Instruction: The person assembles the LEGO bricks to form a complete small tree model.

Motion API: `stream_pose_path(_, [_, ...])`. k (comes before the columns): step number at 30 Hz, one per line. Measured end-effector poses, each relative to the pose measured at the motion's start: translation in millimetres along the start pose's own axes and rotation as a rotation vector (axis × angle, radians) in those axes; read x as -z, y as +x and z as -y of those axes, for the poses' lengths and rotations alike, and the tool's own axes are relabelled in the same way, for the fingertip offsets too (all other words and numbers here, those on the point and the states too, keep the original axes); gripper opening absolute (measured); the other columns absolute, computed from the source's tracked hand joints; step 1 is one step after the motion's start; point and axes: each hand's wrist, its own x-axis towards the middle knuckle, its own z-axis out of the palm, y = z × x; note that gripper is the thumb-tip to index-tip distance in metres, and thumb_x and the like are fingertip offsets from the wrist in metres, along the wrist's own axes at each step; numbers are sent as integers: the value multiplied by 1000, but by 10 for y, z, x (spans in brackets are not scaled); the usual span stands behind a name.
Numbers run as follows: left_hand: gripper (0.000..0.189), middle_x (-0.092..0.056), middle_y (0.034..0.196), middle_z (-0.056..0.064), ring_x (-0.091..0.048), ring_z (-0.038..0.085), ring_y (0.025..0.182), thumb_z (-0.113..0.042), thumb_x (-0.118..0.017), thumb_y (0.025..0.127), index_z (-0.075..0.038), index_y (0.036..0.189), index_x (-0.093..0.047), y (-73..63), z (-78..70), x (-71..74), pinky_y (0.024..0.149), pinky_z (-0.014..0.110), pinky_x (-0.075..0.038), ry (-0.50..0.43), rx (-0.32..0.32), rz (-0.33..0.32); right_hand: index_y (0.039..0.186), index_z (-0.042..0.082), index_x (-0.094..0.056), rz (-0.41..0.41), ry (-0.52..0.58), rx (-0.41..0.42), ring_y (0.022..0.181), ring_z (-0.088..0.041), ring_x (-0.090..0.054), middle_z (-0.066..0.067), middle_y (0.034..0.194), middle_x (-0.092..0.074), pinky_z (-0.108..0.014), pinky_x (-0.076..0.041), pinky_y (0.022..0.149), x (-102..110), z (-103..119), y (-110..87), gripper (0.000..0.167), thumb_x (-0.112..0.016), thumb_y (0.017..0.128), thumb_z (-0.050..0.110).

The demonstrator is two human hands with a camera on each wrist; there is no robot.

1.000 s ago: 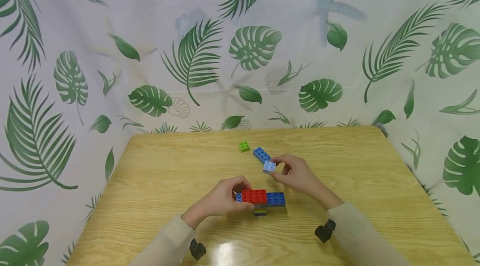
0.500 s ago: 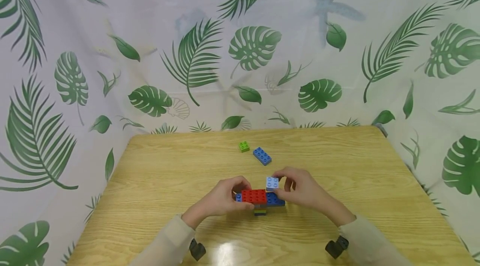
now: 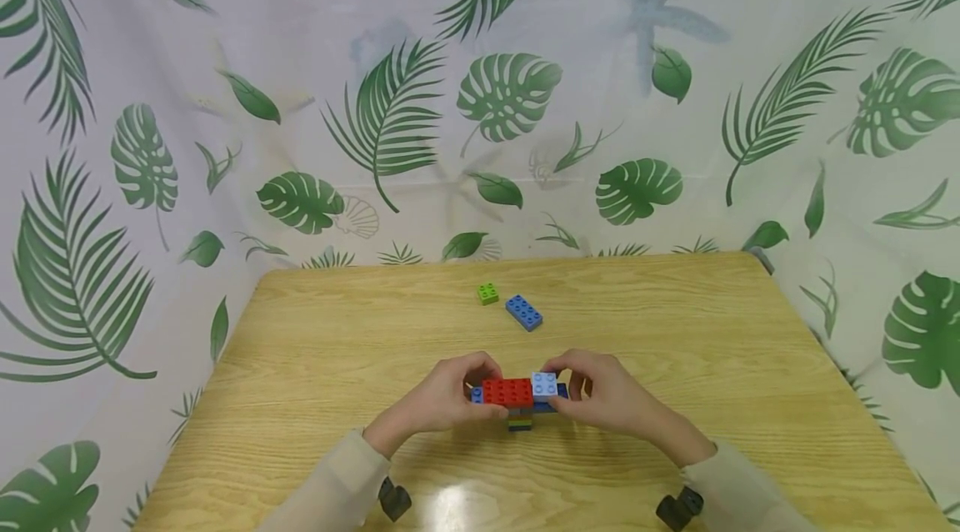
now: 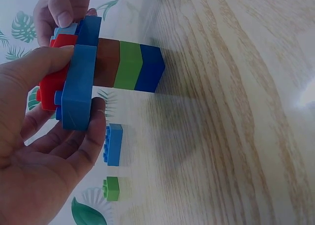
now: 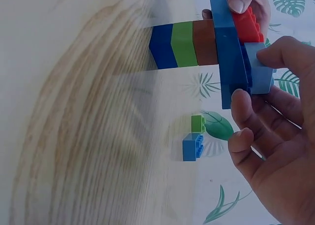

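Note:
A brick build stands on the table: a column of a dark blue brick [image 4: 151, 68], a green brick [image 4: 129, 65] and a brown brick [image 4: 106, 62], with blue bricks [image 5: 231, 62] laid across its top. On these sits a red brick [image 3: 507, 392], placed over the middle. My left hand [image 3: 448, 395] grips the build's left end, thumb against the red brick. Between thumb and fingers, my right hand [image 3: 606, 395] pinches a light blue four-stud brick [image 3: 544, 384] right beside the red one. It is over the studs of the right-hand crossbar, which show in a narrow gap in the right wrist view.
Farther back on the wooden table [image 3: 360, 323] lie a loose blue brick [image 3: 523, 313] and a small lime green brick [image 3: 488, 293]. A white curtain [image 3: 420, 140] printed with leaves hangs behind and around the table.
My right hand has brought the light blue brick from beside the loose blue brick toward me and down onto the build's right side. The left hand keeps its hold in place.

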Motion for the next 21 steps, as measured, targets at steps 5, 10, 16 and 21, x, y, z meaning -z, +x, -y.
stream_pose_path(5, [36,-72,111,-5,-64,8,97,-30,-86,89,-20,117,-66,1,2,1,81,24,-55,3,4,-4,121,14,-73,9,4,-10,71,-3,-56,-1,107,-73,-24,-51,63,0,12,-12,32,-82,90,16])
stream_pose_path(10, [34,-72,110,-5,-64,9,96,-30,-86,89,-21,116,-66,-5,4,-1,81,26,-55,9,-2,-5,120,16,-74,17,18,-20,71,-3,-57,1,105,-73,-24,-51,63,-4,3,-20,32,-83,90,18])
stream_pose_path(16, [31,-73,108,-5,-64,9,92,-30,-86,89,-21,111,-66,-6,12,-5,79,24,-54,7,-5,-9,120,16,-73,30,18,-28,72,-3,-57,1,106,-73,-25,-51,65,-1,-4,-27,31,-83,90,18])
stream_pose_path(21, [29,-73,107,-4,-64,9,91,-29,-86,90,-21,109,-66,-7,20,-11,77,23,-54,3,-12,-15,121,15,-73,35,4,-42,73,-3,-57,1,106,-73,-24,-51,65,-5,7,-26,32,-82,90,18])
